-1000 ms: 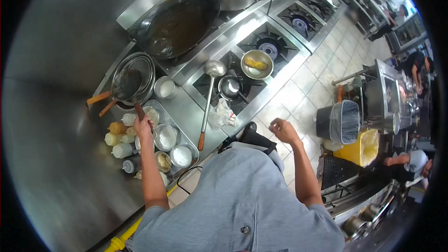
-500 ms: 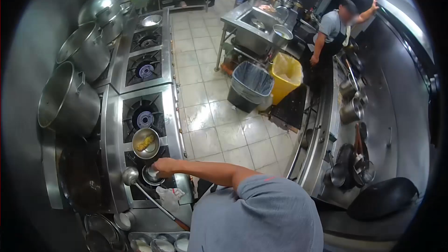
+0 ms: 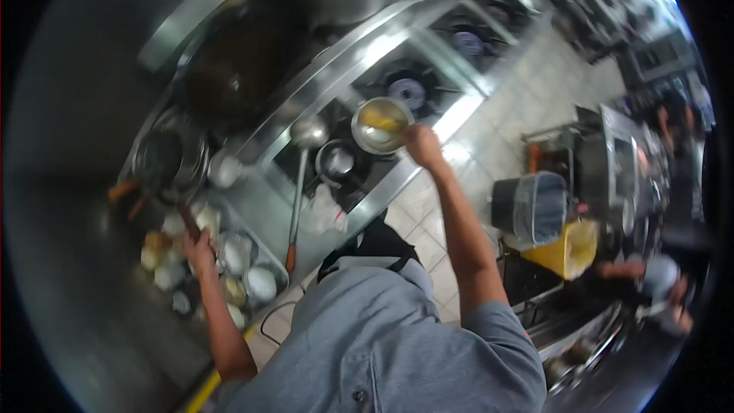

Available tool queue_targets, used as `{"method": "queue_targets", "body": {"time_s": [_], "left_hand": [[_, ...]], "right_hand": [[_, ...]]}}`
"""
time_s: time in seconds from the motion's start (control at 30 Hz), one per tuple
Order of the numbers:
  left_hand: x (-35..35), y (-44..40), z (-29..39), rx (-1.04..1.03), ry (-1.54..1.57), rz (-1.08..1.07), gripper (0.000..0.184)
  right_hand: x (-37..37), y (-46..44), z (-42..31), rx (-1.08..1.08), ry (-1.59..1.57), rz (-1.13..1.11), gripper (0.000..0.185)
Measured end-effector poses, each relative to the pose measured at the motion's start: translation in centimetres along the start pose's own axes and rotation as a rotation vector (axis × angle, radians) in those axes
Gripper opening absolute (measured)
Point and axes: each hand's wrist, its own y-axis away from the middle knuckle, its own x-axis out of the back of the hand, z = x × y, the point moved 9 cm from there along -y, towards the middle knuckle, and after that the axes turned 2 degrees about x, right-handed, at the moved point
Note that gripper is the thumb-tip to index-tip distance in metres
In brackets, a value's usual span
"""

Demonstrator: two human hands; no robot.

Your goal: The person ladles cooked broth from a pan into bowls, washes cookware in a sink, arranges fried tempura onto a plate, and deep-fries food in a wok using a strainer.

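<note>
My left hand (image 3: 200, 251) is closed round the dark handle of a strainer (image 3: 158, 159), whose round head rests over metal bowls at the left. At the right edge of a metal bowl (image 3: 368, 138) with yellow food (image 3: 382, 119) inside, my right hand (image 3: 420, 145) is closed on the rim. Below that bowl a small pan (image 3: 339, 162) sits on a burner. A ladle (image 3: 310, 131) lies beside it with its wooden handle toward me, and a crumpled white cloth (image 3: 325, 213) is near the stove's front edge. The view is blurred by motion.
A large dark wok (image 3: 233, 69) and tall pots stand behind the burners. Bottles and containers fill a tray (image 3: 279, 275) at the left. To the right are a black bin (image 3: 531, 206), a yellow bin (image 3: 569, 248) and a co-worker (image 3: 661, 275).
My right hand has moved from the small pan to the rim of the bowl with yellow food. The view has swung back to the left, showing my left hand again.
</note>
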Motion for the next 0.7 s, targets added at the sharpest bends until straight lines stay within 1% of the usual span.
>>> {"method": "queue_targets", "body": {"time_s": [0.03,0.07,0.1,0.17,0.2,0.27,0.3,0.37,0.4,0.5,0.57,0.63,0.67,0.7], "left_hand": [[0.6,-0.1,-0.6,-0.010,-0.012,0.000,0.028],[0.6,0.7,-0.2,0.000,-0.058,0.009,0.027],[0.6,1.0,0.0,0.017,-0.074,0.028,0.027],[1.2,2.1,-0.8,-0.027,-0.089,0.022,0.027],[1.3,2.6,-0.7,-0.031,-0.096,0.020,0.028],[1.7,3.8,-0.7,-0.005,-0.104,0.048,0.029],[1.6,4.3,-0.3,-0.002,-0.092,0.064,0.030],[1.1,5.2,0.7,-0.010,-0.059,0.078,0.030],[0.9,5.6,1.0,0.000,-0.055,0.070,0.031],[0.4,6.3,1.4,0.002,-0.052,0.073,0.032],[0.2,6.6,0.9,0.039,-0.068,0.077,0.036],[0.3,6.6,0.4,0.033,-0.061,0.074,0.037],[0.4,6.7,0.2,0.022,-0.056,0.079,0.037],[0.6,6.8,-0.2,0.023,-0.049,0.083,0.037]], "right_hand": [[-0.7,-1.5,1.5,0.070,0.077,0.060,0.018],[-1.0,-2.8,1.5,0.004,0.191,0.060,0.021],[-1.7,-4.3,2.1,-0.015,0.234,0.041,0.023],[-4.3,-6.0,2.4,0.097,0.305,0.016,0.024],[-5.5,-7.0,2.7,0.093,0.292,-0.011,0.024],[-8.0,-8.7,2.6,0.101,0.457,-0.120,0.030],[-9.3,-9.6,2.9,0.107,0.443,-0.131,0.030],[-12.8,-10.9,5.6,0.011,0.576,-0.259,0.029],[-13.6,-11.3,6.2,-0.074,0.555,-0.310,0.028],[-14.1,-11.3,6.1,-0.085,0.542,-0.281,0.027],[-14.7,-11.1,7.0,-0.109,0.554,-0.315,0.028],[-13.6,-11.0,6.6,-0.123,0.512,-0.228,0.028],[-13.1,-10.7,6.4,-0.117,0.517,-0.228,0.028],[-11.6,-10.1,4.7,-0.064,0.507,-0.200,0.029]]}}
